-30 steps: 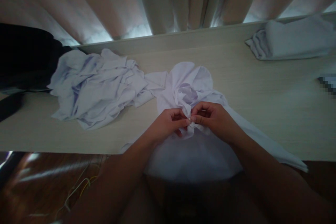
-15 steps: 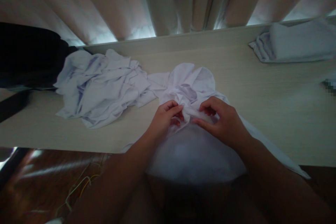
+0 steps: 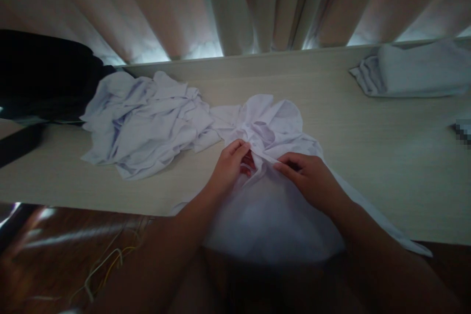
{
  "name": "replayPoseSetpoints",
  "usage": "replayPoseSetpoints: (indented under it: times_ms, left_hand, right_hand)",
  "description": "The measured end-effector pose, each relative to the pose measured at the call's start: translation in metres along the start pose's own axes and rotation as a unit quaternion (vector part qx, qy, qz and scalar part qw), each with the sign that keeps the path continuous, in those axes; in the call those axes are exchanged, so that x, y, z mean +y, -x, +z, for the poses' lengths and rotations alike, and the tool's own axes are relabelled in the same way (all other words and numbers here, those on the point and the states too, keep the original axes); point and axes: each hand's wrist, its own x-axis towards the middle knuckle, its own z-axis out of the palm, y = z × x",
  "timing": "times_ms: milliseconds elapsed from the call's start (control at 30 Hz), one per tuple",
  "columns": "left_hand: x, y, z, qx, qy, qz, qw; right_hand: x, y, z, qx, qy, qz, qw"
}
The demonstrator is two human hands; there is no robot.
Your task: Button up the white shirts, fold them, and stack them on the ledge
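A bunched fold of a white garment (image 3: pixel 274 127) is pinched between the fingers of the left hand (image 3: pixel 230 167) and the right hand (image 3: pixel 312 179), which are set close together over the cloth. The garment is spread across the near part of the desk (image 3: pixel 386 157), and its lower part is draped over the desk's front edge. A strip of the same cloth is trailed out to the right, under the right forearm.

Just to the left, touching the garment's edge, a crumpled heap of white clothes (image 3: pixel 143 122) is piled on the desk. At the far right corner a folded stack of pale cloth (image 3: pixel 415 71) is laid, well apart from the hands. A dark bulky object (image 3: pixel 40 78), too dim to identify, is seen at the far left end.

The desk is surfaced in pale wood grain and backed by a low raised ledge. Behind it, long pleated curtains (image 3: pixel 235 5) are hung, with daylight let in at their hem. Below the front edge, a dark glossy wooden floor (image 3: pixel 73 250) is shown, with thin yellowish cables (image 3: pixel 106 267) lying on it.
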Motion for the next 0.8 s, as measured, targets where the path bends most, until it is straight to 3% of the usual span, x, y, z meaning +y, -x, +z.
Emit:
replayPoseSetpoints:
  times_ms: [67,133,233,333,500,600,800]
  left_hand:
    - [0.006,0.001,-0.005,-0.008,-0.077,0.030,0.997]
    - [0.014,0.003,-0.013,-0.055,-0.194,0.069,0.977]
    - [0.025,0.009,-0.028,-0.162,-0.352,0.090,0.917]
    - [0.029,0.016,-0.036,-0.200,-0.438,0.085,0.872]
    - [0.012,0.020,-0.035,-0.197,-0.454,0.112,0.861]
    - [0.004,0.014,-0.034,-0.172,-0.490,0.133,0.844]
    - [0.009,0.002,-0.037,-0.064,-0.547,0.147,0.822]
  right_hand:
    - [0.002,-0.002,-0.004,-0.002,-0.057,0.023,0.998]
    - [0.006,-0.003,-0.008,0.011,-0.118,0.040,0.992]
    - [0.011,-0.005,-0.011,0.033,-0.205,0.070,0.976]
    - [0.014,-0.005,-0.011,0.040,-0.254,0.099,0.961]
    - [0.018,-0.007,-0.007,0.024,-0.296,0.123,0.947]
    - [0.020,-0.008,-0.008,0.015,-0.282,0.104,0.953]
    - [0.025,-0.014,-0.015,0.044,-0.087,0.027,0.995]
